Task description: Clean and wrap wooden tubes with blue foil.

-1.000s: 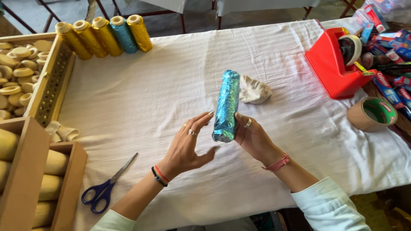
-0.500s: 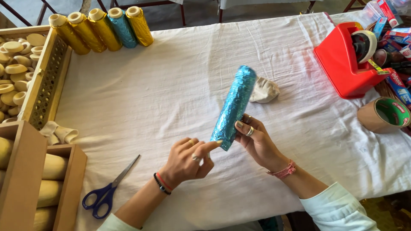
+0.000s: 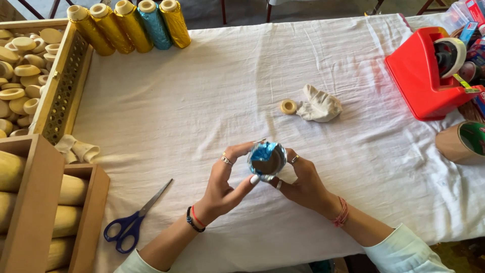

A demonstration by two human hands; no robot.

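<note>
A blue foil-wrapped tube [image 3: 267,159] points end-on at the camera, its open end ringed by crumpled foil. My left hand [image 3: 227,179] grips it from the left, thumb pressed against the rim. My right hand [image 3: 303,182] cups it from the right and below, fingers curled around the end. Both hands hover over the white tablecloth [image 3: 202,111] near its front edge. A small beige ring cap [image 3: 289,106] and a crumpled white cloth [image 3: 319,105] lie on the cloth beyond the hands.
Several gold foil tubes and one blue tube [image 3: 154,25] lie at the back left. A wooden tray of beige caps [image 3: 22,71], wooden boxes of bare tubes [image 3: 30,202], blue-handled scissors [image 3: 131,222], a red tape dispenser [image 3: 427,76] and a brown tape roll [image 3: 462,141] surround the work area.
The blue tube was upright, then slanted; now it is tipped with its end facing me. Both hands have closed in around that end. The ring cap behind it has come into view.
</note>
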